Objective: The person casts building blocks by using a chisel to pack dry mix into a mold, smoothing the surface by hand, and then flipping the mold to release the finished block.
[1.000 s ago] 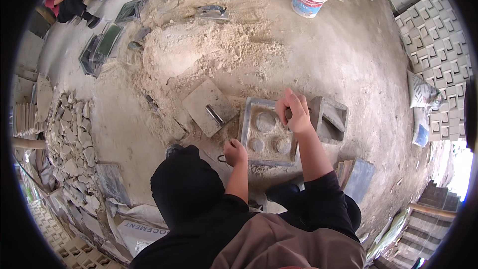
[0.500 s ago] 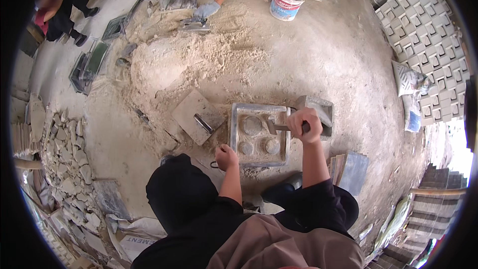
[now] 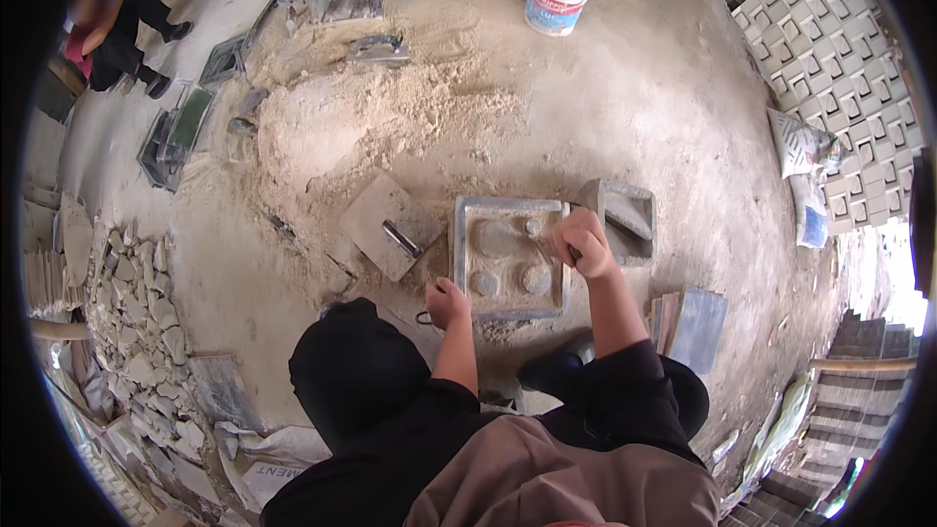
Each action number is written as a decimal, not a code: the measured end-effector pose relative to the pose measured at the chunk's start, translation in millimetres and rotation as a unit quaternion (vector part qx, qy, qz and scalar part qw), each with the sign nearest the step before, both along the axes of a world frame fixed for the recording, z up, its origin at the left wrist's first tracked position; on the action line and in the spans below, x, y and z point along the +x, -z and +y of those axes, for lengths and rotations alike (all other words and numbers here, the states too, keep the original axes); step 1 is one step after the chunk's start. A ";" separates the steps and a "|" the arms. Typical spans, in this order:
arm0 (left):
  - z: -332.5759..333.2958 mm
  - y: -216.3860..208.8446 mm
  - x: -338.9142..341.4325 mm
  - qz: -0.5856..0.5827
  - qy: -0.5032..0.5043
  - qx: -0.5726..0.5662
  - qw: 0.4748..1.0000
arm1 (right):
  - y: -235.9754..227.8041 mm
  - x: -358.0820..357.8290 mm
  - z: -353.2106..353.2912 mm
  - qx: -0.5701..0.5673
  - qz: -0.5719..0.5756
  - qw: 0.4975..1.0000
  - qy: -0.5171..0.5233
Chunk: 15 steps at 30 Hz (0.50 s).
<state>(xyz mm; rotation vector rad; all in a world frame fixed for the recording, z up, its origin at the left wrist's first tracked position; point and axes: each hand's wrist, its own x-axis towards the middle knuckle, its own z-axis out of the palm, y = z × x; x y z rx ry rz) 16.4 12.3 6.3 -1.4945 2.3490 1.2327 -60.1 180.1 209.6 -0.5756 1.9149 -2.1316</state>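
Right hand [image 3: 583,242]: clenched round the handle of a hand tool, over the right rim of the mould frame; contact with the rim cannot be told.
Hand tool [image 3: 575,254]: dark handle in the right fist; working end to the left of that hand, above the mould, too blurred to give its shape.
Left hand [image 3: 449,303]: fingers curled tight on a dark loop [image 3: 423,318], which juts from the left of the fist; remainder hidden.
Mould frame [image 3: 459,254]: rectangular, grey, dusty; flat on the ground between the hands, its lower left corner just beside the left hand.
Round forms [image 3: 536,280]: four, differing in size, inside the frame, left of the right hand.
Square board [image 3: 371,220]: set cornerwise, just beyond the left hand; metal cylindrical grip [image 3: 401,237] on top.
Open box [image 3: 625,244]: grey, just right of the right hand.
Flat plates [image 3: 698,327]: grouped, right of the right hand, nearer the body.
Sandy heap [image 3: 381,117]: beyond the left hand.
Bucket [image 3: 556,5]: well beyond the right hand.
Rubble [image 3: 142,322]: well left of the left hand.
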 end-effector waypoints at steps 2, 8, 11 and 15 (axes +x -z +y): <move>0.5 -1.8 -5.2 0.006 -0.002 0.007 1.000 | -0.9 9.1 1.0 -0.041 0.019 0.999 -0.001; 1.8 2.0 -1.4 0.008 0.004 -0.007 1.000 | 7.3 2.7 5.3 -0.053 0.060 0.982 0.174; -0.7 -1.9 -2.7 -0.009 0.007 0.010 1.000 | 12.5 0.1 -1.8 -0.027 0.046 0.963 0.265; 1.0 -4.7 -3.2 0.003 -0.001 0.008 1.000 | 6.7 -12.4 -10.9 -0.005 0.033 0.944 0.328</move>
